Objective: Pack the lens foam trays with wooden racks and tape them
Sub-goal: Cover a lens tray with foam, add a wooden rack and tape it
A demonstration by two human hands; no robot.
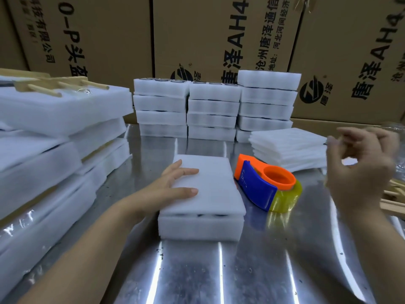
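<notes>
A white foam tray with a thin foam lid [210, 187] lies in the middle of the steel table [274, 260]; dark lens rims show in the gap under the lid. My left hand [173, 187] rests flat on the lid's left side, fingers straight. An orange and blue tape dispenser [263, 183] with a yellowish roll lies just right of the tray. My right hand [359, 170] hovers blurred above the table's right side, fingers loosely curled, nothing clearly in it. Wooden racks [394, 200] poke in at the right edge.
Three stacks of filled foam trays [214, 108] stand at the back. A pile of thin foam sheets [289, 148] lies at the back right. Taped packs with a wooden rack [54, 84] on top are piled at the left. Cardboard boxes [219, 36] close off the rear.
</notes>
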